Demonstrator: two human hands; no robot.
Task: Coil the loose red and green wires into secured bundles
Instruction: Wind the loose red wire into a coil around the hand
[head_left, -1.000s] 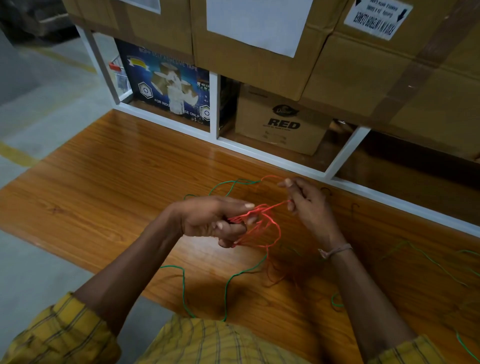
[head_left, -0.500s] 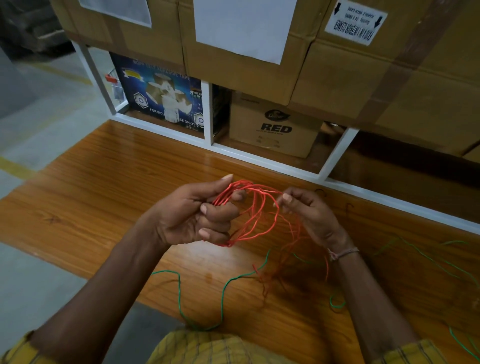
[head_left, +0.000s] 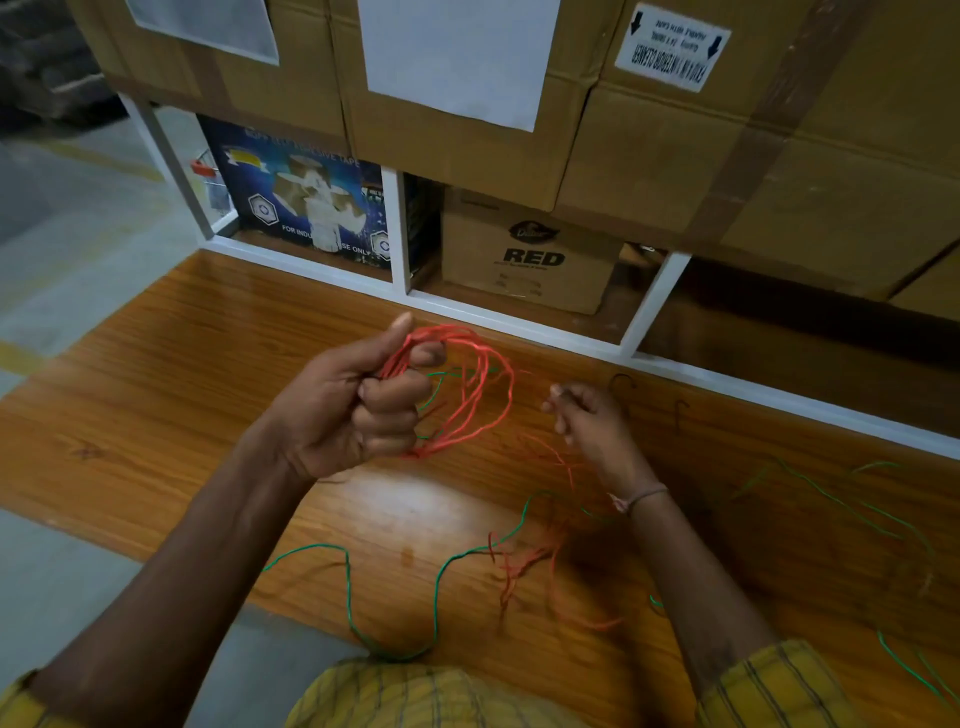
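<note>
While the left hand (head_left: 358, 410) held its fingers curled tight around a gathered set of red wire loops (head_left: 467, 395), the thumb stood up beside the strands and the loops arched out past the knuckles toward the right hand (head_left: 587, 421). The right hand's fingertips were drawn together, seemingly pinching a thin red strand, though blur hid the contact. Below both wrists, loose red wire (head_left: 524, 566) and a green wire (head_left: 353, 587) trailed across the wooden tabletop (head_left: 156, 395). A carton marked RED (head_left: 530, 254) sat beyond the fingertips.
</note>
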